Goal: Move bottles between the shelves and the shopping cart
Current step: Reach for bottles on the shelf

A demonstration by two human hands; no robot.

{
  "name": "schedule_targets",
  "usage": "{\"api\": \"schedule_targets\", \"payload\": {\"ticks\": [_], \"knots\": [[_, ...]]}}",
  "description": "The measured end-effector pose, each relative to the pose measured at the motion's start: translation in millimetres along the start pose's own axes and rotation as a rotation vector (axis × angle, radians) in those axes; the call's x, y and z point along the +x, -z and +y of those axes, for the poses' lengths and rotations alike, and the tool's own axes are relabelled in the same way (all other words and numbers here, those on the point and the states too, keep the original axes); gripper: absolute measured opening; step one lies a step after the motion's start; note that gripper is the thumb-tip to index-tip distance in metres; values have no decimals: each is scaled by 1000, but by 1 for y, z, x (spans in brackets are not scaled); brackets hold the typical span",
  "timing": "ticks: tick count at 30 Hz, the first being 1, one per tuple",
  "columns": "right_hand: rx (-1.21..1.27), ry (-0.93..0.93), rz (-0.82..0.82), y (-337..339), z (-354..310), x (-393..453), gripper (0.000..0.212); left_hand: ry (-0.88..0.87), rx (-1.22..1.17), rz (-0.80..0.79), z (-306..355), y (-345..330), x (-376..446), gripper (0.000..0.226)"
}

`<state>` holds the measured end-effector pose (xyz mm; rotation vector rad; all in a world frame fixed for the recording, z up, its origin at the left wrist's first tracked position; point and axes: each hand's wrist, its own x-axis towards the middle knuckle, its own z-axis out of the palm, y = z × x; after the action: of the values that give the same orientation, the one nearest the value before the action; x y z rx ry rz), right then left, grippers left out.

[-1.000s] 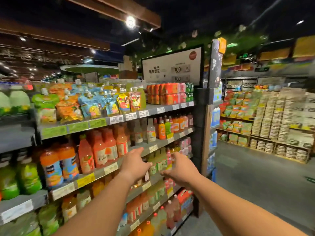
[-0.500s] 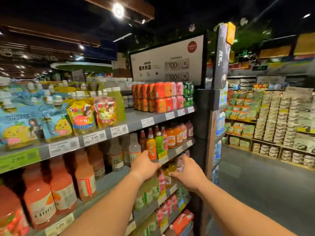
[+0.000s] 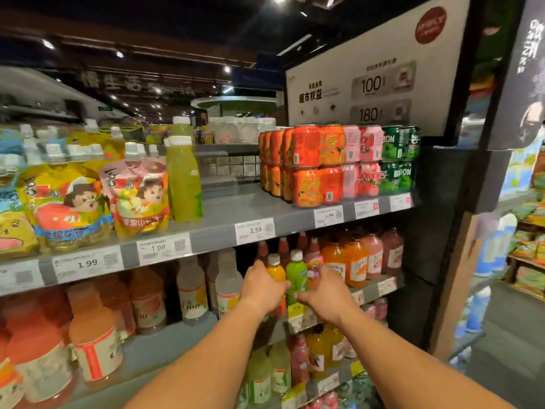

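Standing at the front of the middle shelf (image 3: pixel 386 286), a small orange bottle (image 3: pixel 276 273) and a green bottle (image 3: pixel 296 276) sit side by side between my hands. My left hand (image 3: pixel 264 292) curls round the orange one, while my right hand (image 3: pixel 323 296) wraps the green one. Stacked cans (image 3: pixel 333 163) and juice pouches (image 3: pixel 67 202) fill the shelf above.

Two hands, left (image 3: pixel 262 289) and right (image 3: pixel 324 296); one small orange bottle (image 3: pixel 275 271); one green bottle (image 3: pixel 296 276); two stacked can tiers (image 3: pixel 339 163).

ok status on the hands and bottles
Left hand on orange bottle. Right hand at green bottle, grip unclear. Both bottles on shelf. Nothing blocking.
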<state>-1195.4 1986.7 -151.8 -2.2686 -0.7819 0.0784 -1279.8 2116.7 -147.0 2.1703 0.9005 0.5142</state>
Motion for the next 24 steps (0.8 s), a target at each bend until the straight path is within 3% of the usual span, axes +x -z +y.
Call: {"api": "schedule_targets", "payload": {"ticks": [10,14,19,24], "knots": [[18,35,-91,-27,26,61,73,149,94,34,-11,-26,41,56],[31,41,-118,-38,24,75,87,151,66,25,-18,-30,49,47],[-4,44,-80,-48,27,88,89,111,21,33,-19,-41,53,35],[82,138,-22,-45,34,84,49,28,1,58,-17,-45,47,45]]}}
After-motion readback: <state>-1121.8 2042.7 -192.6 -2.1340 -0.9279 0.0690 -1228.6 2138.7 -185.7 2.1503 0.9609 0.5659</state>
